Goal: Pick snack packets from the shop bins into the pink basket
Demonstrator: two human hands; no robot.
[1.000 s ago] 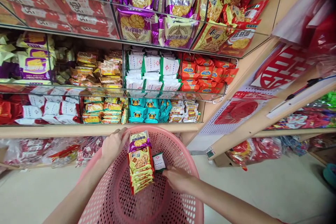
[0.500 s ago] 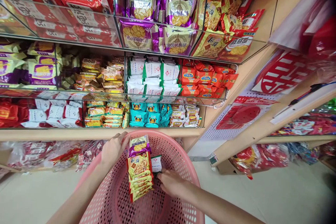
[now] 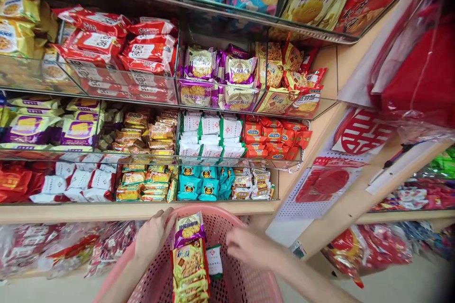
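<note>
My left hand grips the left rim of a pink perforated plastic basket, its fingers bent over the edge. Inside the basket, a purple-edged biscuit packet lies at the top of a row of yellow-and-red biscuit packets. A white packet with green ends lies to their right, touching them. My right hand is over the basket's right side, blurred, fingers loosely bent and apart from the white packet. I see nothing in it.
Tiered shelves with glass fronts hold white-and-green packets, orange packets, teal packets and red packets. A wooden upright stands at right, with red decorations beside it. Bagged goods lie under the lowest shelf.
My right hand has let go of the white packet and moved up and right. The view has tilted upward, showing a higher shelf. My left hand keeps its hold on the rim.
</note>
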